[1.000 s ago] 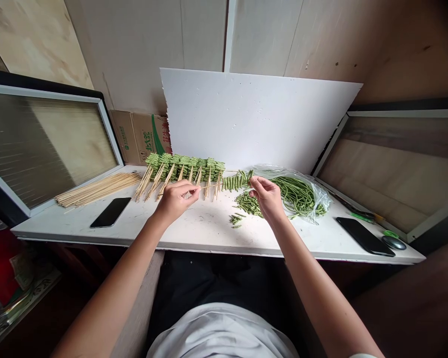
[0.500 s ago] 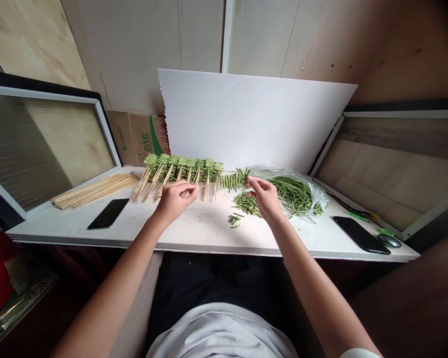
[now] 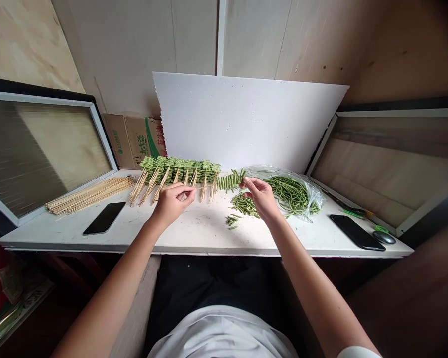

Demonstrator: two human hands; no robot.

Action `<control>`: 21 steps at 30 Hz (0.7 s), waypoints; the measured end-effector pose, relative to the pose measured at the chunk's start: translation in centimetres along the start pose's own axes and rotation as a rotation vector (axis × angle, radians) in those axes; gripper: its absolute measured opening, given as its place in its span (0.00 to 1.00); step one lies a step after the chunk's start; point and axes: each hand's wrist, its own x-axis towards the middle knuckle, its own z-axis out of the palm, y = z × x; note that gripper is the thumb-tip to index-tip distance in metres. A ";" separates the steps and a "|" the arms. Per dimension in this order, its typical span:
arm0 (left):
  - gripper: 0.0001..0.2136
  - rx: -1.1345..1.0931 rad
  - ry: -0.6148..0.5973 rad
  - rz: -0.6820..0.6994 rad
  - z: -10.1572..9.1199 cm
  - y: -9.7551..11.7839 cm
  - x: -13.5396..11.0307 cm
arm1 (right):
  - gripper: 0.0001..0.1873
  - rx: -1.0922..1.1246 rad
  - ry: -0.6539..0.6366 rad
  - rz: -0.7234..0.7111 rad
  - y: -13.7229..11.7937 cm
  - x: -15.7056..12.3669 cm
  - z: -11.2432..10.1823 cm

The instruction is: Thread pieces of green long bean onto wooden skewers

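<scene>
My left hand (image 3: 172, 203) pinches the bare end of a thin bamboo skewer (image 3: 199, 188), held level above the table. Cut pieces of long bean (image 3: 228, 181) sit side by side along the skewer's right part. At that right end, the thumb and fingers of my right hand (image 3: 262, 197) are closed on a bean piece, mostly hidden by the fingertips. Below lies a loose pile of cut bean pieces (image 3: 245, 205), with a few strays nearer me. Behind my left hand, filled bean skewers (image 3: 181, 169) are stacked in a row, their bare sticks pointing toward me.
Loose bamboo skewers (image 3: 89, 194) and a phone (image 3: 104, 219) lie at the left. On the right are whole long beans (image 3: 289, 193) in a clear plastic bag, and another dark phone (image 3: 356, 232). A white foam board (image 3: 250, 119) and cardboard box (image 3: 132, 141) stand behind.
The whole view has shifted slightly. My right fingertips have come a little lower and closer around the skewer's right end. My left hand keeps its hold on the skewer.
</scene>
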 end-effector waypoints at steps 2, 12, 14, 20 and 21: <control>0.06 0.007 0.000 0.001 0.0 0.1 0.0 | 0.21 0.002 0.003 0.005 -0.1 0.0 0.1; 0.06 -0.008 -0.016 -0.012 0.1 0.2 0.0 | 0.23 0.038 -0.037 0.014 -0.5 -0.2 0.0; 0.06 -0.013 -0.017 -0.018 0.2 0.2 0.0 | 0.23 0.040 -0.026 0.018 -0.6 -0.2 0.1; 0.06 -0.005 -0.026 -0.022 0.3 0.2 -0.1 | 0.20 -0.018 0.013 0.017 -0.8 -0.2 0.1; 0.06 -0.003 -0.026 -0.019 0.3 0.2 -0.1 | 0.20 -0.019 0.009 0.017 -0.8 -0.2 0.1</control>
